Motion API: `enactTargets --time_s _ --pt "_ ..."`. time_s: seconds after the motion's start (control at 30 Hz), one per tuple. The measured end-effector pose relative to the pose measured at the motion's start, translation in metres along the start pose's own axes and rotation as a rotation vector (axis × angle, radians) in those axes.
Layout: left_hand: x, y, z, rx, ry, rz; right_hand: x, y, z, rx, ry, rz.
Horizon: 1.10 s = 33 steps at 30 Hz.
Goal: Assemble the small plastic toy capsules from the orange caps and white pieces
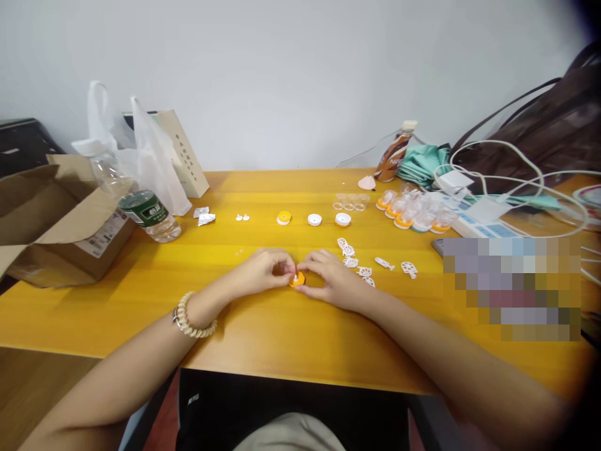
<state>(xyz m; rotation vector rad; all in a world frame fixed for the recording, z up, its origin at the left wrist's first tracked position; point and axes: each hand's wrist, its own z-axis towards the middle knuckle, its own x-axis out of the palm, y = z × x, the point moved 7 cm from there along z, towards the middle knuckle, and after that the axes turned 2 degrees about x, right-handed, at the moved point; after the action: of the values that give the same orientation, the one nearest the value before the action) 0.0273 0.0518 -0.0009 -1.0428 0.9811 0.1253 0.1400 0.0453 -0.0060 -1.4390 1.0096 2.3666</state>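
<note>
We are sitting at the table (263,338), and, taking the orange piece (297,281) as the centre of our clock face with twelve toward the wall, we are bringing both hands together there. The piece is resting low between our hands near the table's front edge, a small pale tip showing on its top. With our right hand (331,279), at three o'clock, we are grasping its sides between thumb and fingers. With our left hand (263,269), at nine, we are bunching the fingers beside the pale tip; we cannot tell whether they are gripping anything. A beaded bracelet (190,322) is circling our left wrist at eight. White wheel-shaped pieces (350,262) are lying in a row from two to three o'clock, touching or nearly so, and a white slotted piece (409,268) is lying farther out at three. A yellow cup (284,216) is sitting around twelve, a small white cup (314,220) just past it, and a larger white cup (342,219) at one. Clear cups (350,202) are standing side by side behind that last one. At about ten, foil packets (206,219) are lying near a tilted water bottle (148,212).
</note>
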Motion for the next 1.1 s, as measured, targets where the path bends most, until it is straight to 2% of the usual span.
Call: enactTargets --time_s 0.53,0.77,0.9,1.1 --pt "-0.001 -0.016 -0.003 0.184 -0.005 0.288 0.000 0.000 0.000 0.003 0.010 -0.010" --pt "0.002 -0.019 -0.005 0.240 0.033 0.397 0.000 0.000 0.000 -0.003 0.000 -0.011" --pt "0.000 -0.021 -0.006 0.267 0.029 0.396 0.001 -0.002 0.001 -0.004 0.001 -0.012" --pt "-0.005 -0.020 -0.006 0.233 -0.004 0.315 0.002 -0.003 0.000 -0.011 -0.002 -0.008"
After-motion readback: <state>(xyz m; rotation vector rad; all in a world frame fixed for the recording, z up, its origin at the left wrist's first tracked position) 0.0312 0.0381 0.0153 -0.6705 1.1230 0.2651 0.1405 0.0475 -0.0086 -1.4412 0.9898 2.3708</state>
